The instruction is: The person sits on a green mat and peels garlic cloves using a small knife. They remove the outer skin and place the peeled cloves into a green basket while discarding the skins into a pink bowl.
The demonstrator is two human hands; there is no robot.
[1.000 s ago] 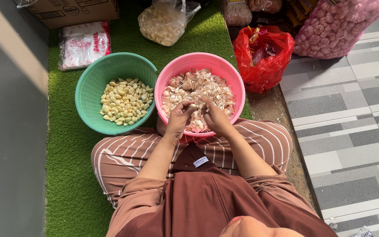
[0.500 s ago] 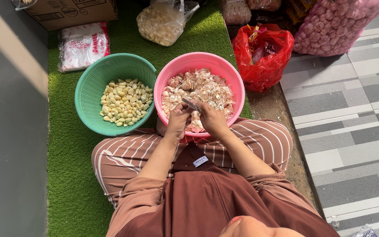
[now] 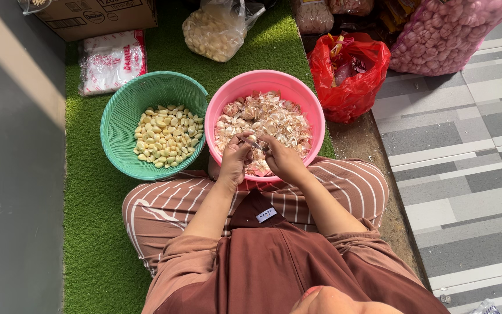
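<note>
I see my left hand and right hand pinched shut together on a garlic clove over the pink basin, which I judge light, firm and papery-slick, best nipped at its ends by the fingertips.

I count two hands, the left hand and the right hand. I see two round baskets: one green basket and one pink basket. There is one red plastic bag, one clear bag of peeled cloves, one pink mesh sack of garlic, one white packet and one cardboard box. The cloves are too many to count.
</note>
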